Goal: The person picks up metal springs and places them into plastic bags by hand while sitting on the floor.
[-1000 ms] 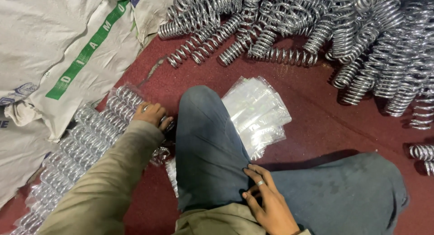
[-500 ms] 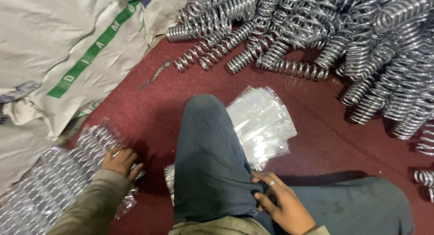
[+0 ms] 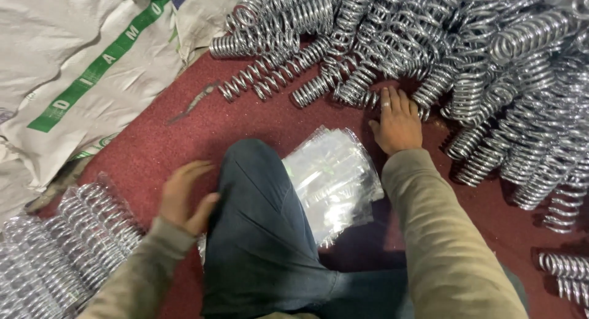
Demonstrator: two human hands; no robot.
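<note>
**Right hand laid flat at the edge of the spring pile**

Flat and spread is the grip of the right hand (image 3: 397,124): palm down on the dark red floor (image 3: 184,141), fingers extended toward the pile of shiny metal coil springs (image 3: 478,67), with the fingertips (image 3: 392,97) touching or just short of the nearest coils. It closes on nothing. The olive sleeve (image 3: 442,233) of that arm runs back toward the lower right corner.

The left hand (image 3: 184,196) is blurred. It hovers beside the raised knee in dark blue trousers (image 3: 257,233), fingers loosely curled and holding nothing that can be made out. Just to its left lies a row of springs wrapped in clear plastic bags (image 3: 67,245), packed side by side along the lower left edge.

Between the knee and the right arm rests a stack of flat clear plastic bags (image 3: 334,178) on the floor, partly tucked behind the trouser leg. The loose springs fill the upper right of the view, heaped at all angles, with a few lying apart on the floor at the lower right (image 3: 567,270). A white woven sack with a green stripe (image 3: 80,67) is spread over the upper left, well apart from both hands. A small dark scrap (image 3: 193,103) lies on the floor between the sack and the springs.
</note>
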